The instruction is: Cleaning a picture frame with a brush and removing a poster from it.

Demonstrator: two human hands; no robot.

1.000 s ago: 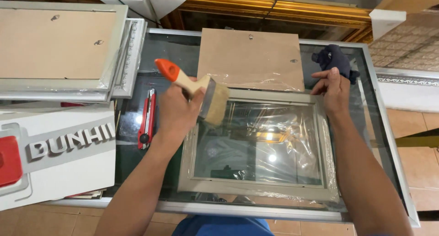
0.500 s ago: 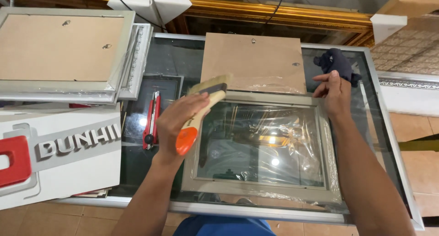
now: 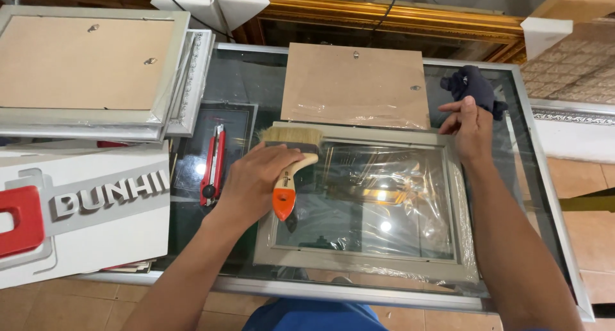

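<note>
A brush (image 3: 291, 158) is gripped by the left hand (image 3: 256, 180) over the frame (image 3: 362, 203); the frame's corner is apparently pressed by the right hand (image 3: 471, 129) — cutter (image 3: 213, 164) and cloth (image 3: 471, 84) alongside.

glossy glass frame (image 3: 359, 203), bristle brush (image 3: 291, 158) w/ wood+plastic handle, matt backing board (image 3: 355, 84)

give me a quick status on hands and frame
Left hand grips brush at frame corner. Right hand steadies frame's far edge. Utility knife lies beside.
</note>
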